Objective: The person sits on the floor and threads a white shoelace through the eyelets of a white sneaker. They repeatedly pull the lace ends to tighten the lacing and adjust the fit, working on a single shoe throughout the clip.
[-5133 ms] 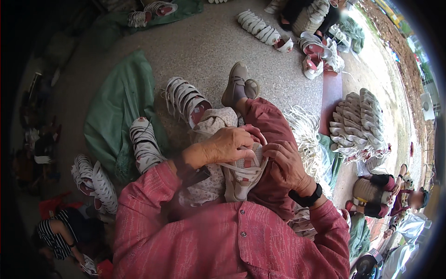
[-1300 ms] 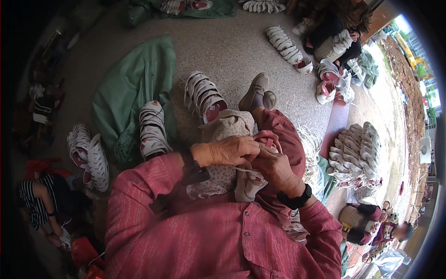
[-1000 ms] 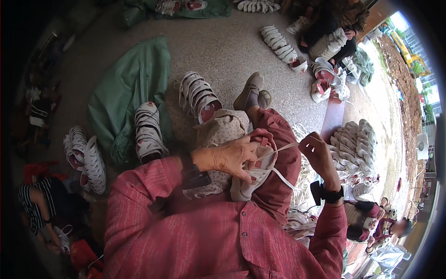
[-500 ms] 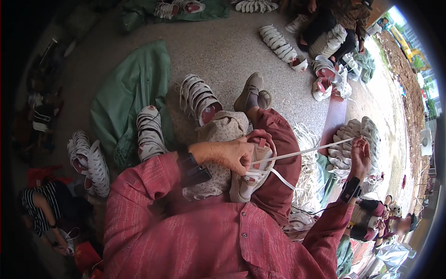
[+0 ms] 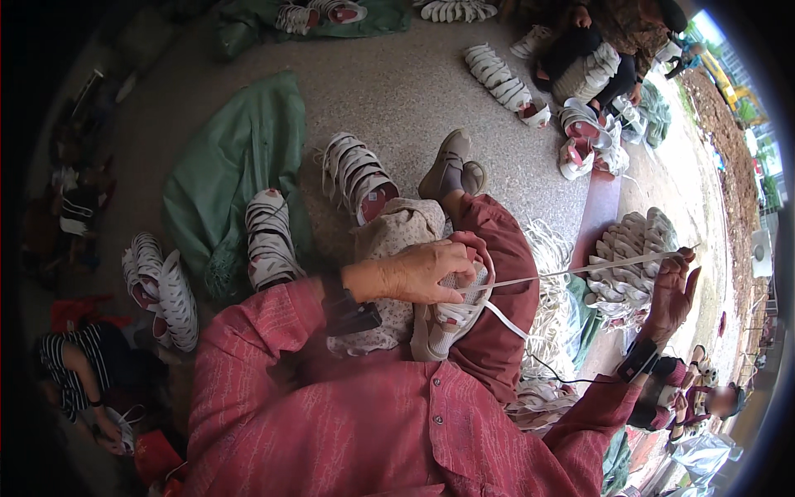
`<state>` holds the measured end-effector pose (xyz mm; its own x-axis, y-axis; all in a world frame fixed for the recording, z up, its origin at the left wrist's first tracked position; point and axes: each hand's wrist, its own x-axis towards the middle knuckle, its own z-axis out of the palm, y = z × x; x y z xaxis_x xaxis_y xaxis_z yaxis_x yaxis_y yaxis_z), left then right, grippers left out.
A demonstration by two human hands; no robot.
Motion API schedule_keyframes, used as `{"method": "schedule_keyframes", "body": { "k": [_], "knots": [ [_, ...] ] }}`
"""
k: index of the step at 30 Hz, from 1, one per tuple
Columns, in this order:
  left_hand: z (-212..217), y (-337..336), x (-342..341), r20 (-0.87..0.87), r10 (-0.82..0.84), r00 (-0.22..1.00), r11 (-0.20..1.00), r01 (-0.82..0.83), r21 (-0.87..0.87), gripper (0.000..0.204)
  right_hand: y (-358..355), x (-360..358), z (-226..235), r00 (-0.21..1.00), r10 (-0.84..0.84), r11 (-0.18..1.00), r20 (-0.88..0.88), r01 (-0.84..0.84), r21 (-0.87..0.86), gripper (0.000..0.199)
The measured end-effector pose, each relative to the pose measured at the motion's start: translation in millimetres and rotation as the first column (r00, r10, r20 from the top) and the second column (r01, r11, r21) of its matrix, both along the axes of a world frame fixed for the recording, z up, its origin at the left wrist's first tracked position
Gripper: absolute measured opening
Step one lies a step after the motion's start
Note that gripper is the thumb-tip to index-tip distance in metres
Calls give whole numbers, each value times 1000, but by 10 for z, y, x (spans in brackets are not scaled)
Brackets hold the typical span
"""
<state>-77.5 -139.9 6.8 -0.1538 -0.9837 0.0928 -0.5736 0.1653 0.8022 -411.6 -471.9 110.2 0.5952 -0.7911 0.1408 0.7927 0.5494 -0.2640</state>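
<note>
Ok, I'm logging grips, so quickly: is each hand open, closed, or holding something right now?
Left hand: closed on the shoe.
Right hand: closed, holding a white lace stretched out from the shoe.

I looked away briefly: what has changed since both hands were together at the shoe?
The right hand has moved out to the right, away from the shoe, drawing a white shoelace taut. The left hand stays on the shoe; the nested white shoes on the floor look unmoved.
</note>
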Motion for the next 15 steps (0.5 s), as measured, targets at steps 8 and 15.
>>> {"method": "schedule_keyframes", "body": {
  "k": [8,15],
  "knots": [
    [488,-207,-351,-294,-224,929,953,272,134,27,140,100,491,997,-22,982,69,34,-185,21],
    [1143,517,153,-717,21,697,999,10,39,46,691,403,-261,412,-418,814,-809,-224,-535,33]
  ]
}}
